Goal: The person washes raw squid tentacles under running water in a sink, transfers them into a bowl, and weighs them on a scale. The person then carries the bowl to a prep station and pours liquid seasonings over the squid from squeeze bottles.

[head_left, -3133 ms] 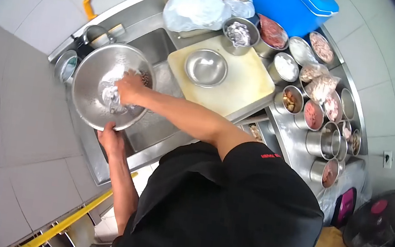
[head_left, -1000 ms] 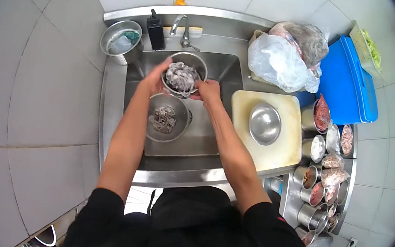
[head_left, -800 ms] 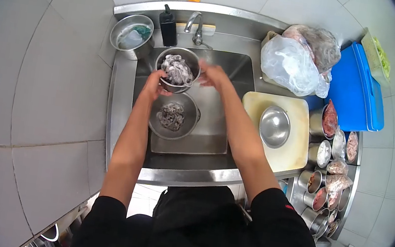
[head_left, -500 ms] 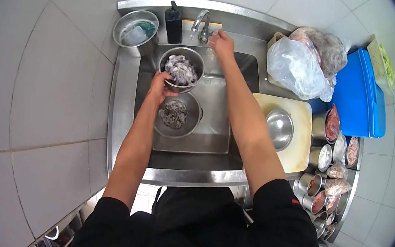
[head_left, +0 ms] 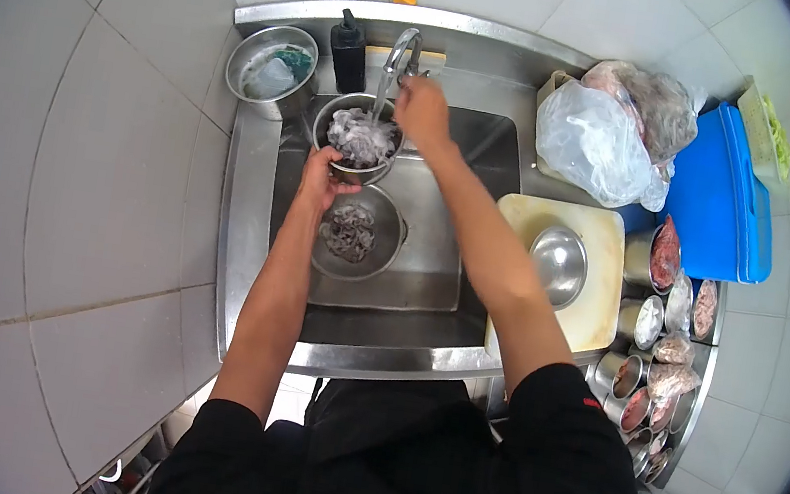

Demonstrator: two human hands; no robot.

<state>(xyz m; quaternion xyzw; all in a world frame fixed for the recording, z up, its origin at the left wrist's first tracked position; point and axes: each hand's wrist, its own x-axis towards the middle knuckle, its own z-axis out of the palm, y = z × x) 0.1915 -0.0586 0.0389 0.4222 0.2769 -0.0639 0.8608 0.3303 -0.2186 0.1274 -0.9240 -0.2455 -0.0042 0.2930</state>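
Note:
Under the faucet point(head_left: 404, 51), a metal bowl point(head_left: 319, 125) holds a heap of pale grey, wet strips point(head_left: 360, 137) whose kind I cannot make out. My left hand point(head_left: 324, 174) grips the bowl's near left rim, thumb at the edge and fingers beneath. Water runs from the spout onto the strips. My right hand point(head_left: 422, 114) is just right of the stream, by the bowl's right side, blurred, its fingers mostly hidden. Below the held bowl, a second metal bowl point(head_left: 384, 256) rests in the sink point(head_left: 425, 287) with darker grey strips point(head_left: 349, 233) in it.
At the back left stand a metal pot point(head_left: 278, 109) and a black pump bottle point(head_left: 348, 54). To the right are a cutting board point(head_left: 603, 276) with a metal bowl point(head_left: 559, 267), plastic bags point(head_left: 597, 139), a blue lid point(head_left: 720, 197) and several containers of meat point(head_left: 665, 253).
Water now flows from the faucet. My right hand has moved from the faucet's base toward me and left, beside the stream. My left hand still holds the bowl.

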